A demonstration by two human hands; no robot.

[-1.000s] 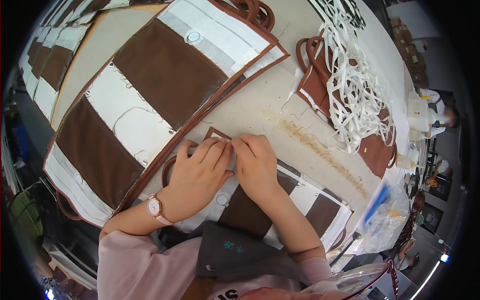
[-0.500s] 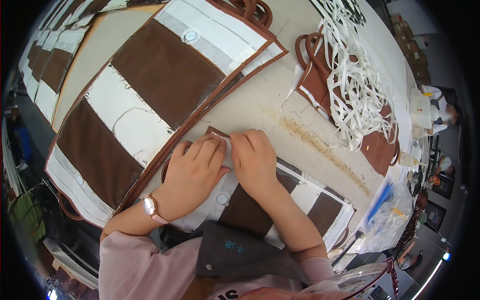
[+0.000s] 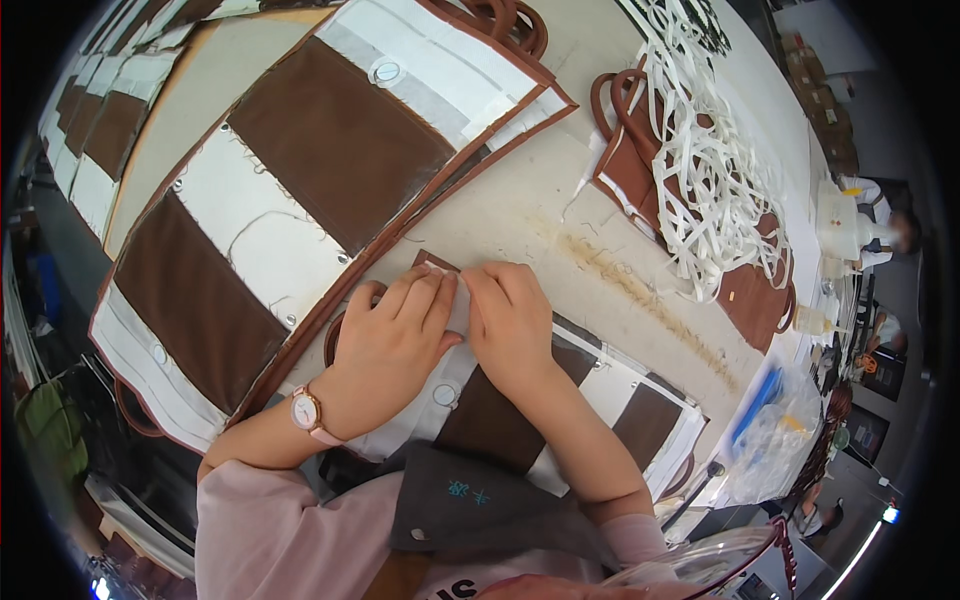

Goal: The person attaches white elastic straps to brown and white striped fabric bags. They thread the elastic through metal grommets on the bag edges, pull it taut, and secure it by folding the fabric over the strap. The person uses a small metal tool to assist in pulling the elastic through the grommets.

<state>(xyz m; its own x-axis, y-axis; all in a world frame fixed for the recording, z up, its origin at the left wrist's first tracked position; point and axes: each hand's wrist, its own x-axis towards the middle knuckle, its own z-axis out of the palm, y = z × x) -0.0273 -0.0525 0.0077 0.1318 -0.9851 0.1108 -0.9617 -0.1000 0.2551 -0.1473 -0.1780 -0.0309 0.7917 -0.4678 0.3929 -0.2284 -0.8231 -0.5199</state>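
Grip: the left bare hand [image 3: 395,340] and the right bare hand [image 3: 510,320] meet with bent fingertips at the brown-edged far end of a flat, brown-and-white bag panel [image 3: 485,425]; whether they pinch this edge or only press on it cannot be told, the fingertips being partly hidden. Relative to the frame one second earlier, both hands keep nearly the same pose at the same end, shifted only slightly away from the body. The bag panel lies on the pale worktop [image 3: 520,210] beneath the hands and forearms, dark brown rectangles alternating with white sections; a round, pale disc [image 3: 446,397] sits in one white section. Beside it, to the upper left, lies a larger brown-and-white bag piece [image 3: 320,165] edged in reddish brown. At upper right, tangled white ribbons [image 3: 715,190] partly cover reddish-brown pieces [image 3: 630,175] with looped handles.
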